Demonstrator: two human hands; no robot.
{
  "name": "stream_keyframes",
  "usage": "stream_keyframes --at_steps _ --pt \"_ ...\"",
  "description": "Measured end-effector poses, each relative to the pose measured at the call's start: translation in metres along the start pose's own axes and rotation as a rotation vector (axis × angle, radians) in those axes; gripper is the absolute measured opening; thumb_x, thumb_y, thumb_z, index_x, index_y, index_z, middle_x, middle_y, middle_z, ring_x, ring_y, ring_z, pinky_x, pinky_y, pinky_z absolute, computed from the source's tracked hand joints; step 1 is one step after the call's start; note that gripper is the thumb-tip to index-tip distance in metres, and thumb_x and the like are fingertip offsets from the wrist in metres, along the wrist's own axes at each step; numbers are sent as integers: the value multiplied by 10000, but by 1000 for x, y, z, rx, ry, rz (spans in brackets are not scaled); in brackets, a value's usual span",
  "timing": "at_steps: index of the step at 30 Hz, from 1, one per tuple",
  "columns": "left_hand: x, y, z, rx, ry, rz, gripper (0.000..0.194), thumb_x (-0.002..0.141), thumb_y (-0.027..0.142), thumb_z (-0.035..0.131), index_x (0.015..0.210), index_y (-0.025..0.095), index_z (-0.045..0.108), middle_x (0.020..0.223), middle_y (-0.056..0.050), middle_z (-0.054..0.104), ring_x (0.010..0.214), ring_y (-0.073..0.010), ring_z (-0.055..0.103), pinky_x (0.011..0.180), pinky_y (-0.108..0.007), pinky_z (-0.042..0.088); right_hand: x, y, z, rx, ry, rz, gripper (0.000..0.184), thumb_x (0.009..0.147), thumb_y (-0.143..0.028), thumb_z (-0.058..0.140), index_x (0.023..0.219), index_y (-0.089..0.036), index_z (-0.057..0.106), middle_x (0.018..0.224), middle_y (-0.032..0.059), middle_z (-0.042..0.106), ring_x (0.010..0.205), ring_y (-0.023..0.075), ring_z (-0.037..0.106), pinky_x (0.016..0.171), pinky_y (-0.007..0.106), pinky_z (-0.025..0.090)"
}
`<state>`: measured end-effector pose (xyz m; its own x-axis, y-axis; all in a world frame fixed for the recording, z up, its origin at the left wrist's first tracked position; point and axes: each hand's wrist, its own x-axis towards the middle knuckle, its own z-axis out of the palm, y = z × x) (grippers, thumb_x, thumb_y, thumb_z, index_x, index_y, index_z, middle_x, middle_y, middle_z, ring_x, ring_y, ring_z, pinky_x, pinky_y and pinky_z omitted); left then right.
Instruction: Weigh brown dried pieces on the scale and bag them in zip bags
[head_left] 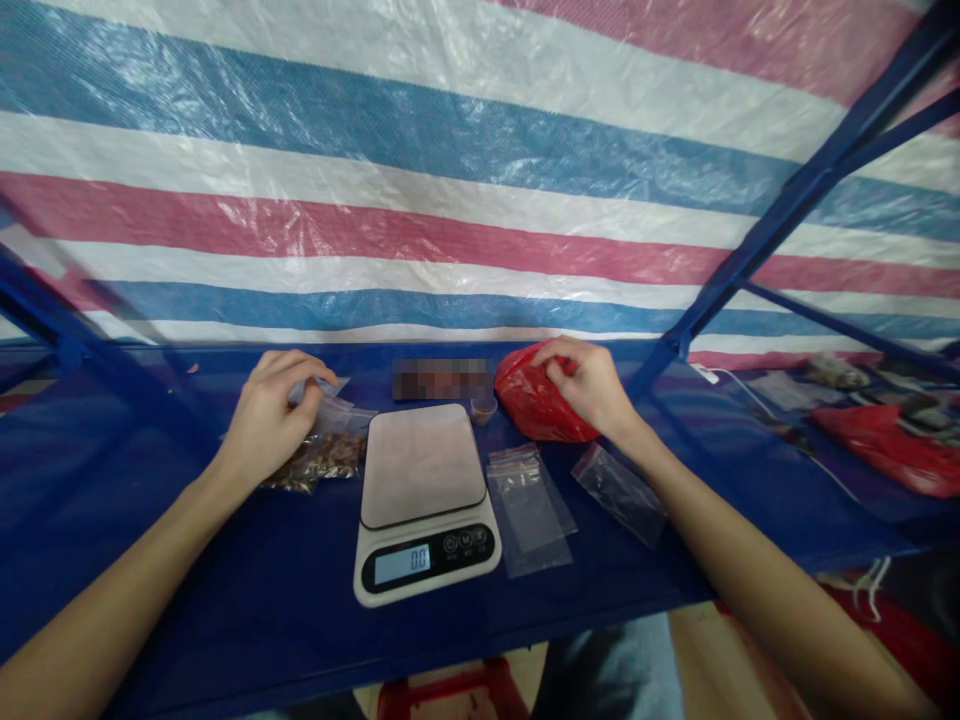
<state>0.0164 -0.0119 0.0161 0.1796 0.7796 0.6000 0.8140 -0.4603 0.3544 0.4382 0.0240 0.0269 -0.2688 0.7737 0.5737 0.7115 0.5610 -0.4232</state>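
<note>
My left hand (277, 415) is over clear zip bags (326, 455) filled with small brown pieces, its thumb and forefinger apart. On the right, my right hand (589, 385) has its fingers curled at the red plastic bag (529, 400), pinching the plastic near its top; what lies inside the bag is hidden. Between my hands sits a white kitchen scale (424, 475), its plate bare and its display reading 0.0. Just behind the scale's right corner is a small cup (484, 410) with something brown in it.
Flat, unfilled zip bags (529, 510) lie right of the scale, and another clear bag (619, 495) is by my right forearm. A blurred-out object (441, 380) lies behind the scale. Blue metal struts (750, 255) and a striped sheet (420, 235) bound the blue table.
</note>
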Motion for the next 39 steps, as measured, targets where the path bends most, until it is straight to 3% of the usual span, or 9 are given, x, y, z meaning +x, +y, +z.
stream_keyframes --at_steps 2,5,10,14,21,26,30,34,39 --pt "0 -2 0 4 2 -1 261 929 229 461 885 230 719 981 -78 734 1035 -303 622 982 -468 482 2 29 -17 -87 -66 110 317 818 -32 562 874 -205 822 907 49 828 821 227 757 824 347 578" --pt "-1 -3 -1 4 -14 -10 238 914 237 478 884 239 715 987 -72 736 1047 -304 621 989 -453 482 0 66 -30 -129 -319 195 260 778 -49 699 929 -212 833 911 40 838 807 231 768 796 330 597" --pt "1 -3 -4 30 -34 -27 256 928 254 454 892 210 703 984 -81 736 1037 -288 610 1002 -457 474 -6 81 -22 -149 -414 120 293 827 -5 688 1031 -174 812 1035 87 825 908 225 762 874 340 599" --pt "2 -4 -6 33 -33 -41 266 935 280 447 881 219 700 977 -83 736 1042 -293 611 998 -454 474 -5 71 -13 -153 -398 1 316 887 -1 648 1106 -174 798 1131 112 798 1051 238 739 976 376 574" --pt "1 -9 -5 40 -37 -48 233 923 291 473 884 236 696 971 -64 737 1045 -293 612 1011 -450 475 -3 63 -15 -141 -361 -34 299 856 27 614 968 -178 801 994 81 794 903 206 724 872 330 566" --pt "2 -9 -4 49 -36 -44 238 922 275 470 885 228 700 977 -66 737 1045 -286 614 1016 -449 475 3 58 -27 -94 -198 -10 232 874 -40 605 893 -178 791 941 81 766 856 212 709 843 340 550" --pt "2 -7 -5 41 -37 -51 237 907 269 476 874 221 706 970 -72 738 1034 -297 616 1001 -459 479 10 36 -34 51 -75 17 113 897 -160 682 883 -186 791 946 78 758 850 223 706 852 373 550" --pt "1 -8 -5 43 -45 -46 262 933 250 451 880 212 705 975 -69 738 1044 -277 612 1007 -435 474 14 -8 -25 181 -165 -47 90 946 -205 710 916 -182 792 959 77 764 886 221 713 865 372 545" --pt "-1 -14 1 21 -27 -18 290 939 232 437 872 202 718 967 -74 738 1019 -275 621 978 -434 481 15 -52 9 260 -361 -191 96 969 -128 708 957 -176 791 986 64 740 899 193 713 858 330 548"
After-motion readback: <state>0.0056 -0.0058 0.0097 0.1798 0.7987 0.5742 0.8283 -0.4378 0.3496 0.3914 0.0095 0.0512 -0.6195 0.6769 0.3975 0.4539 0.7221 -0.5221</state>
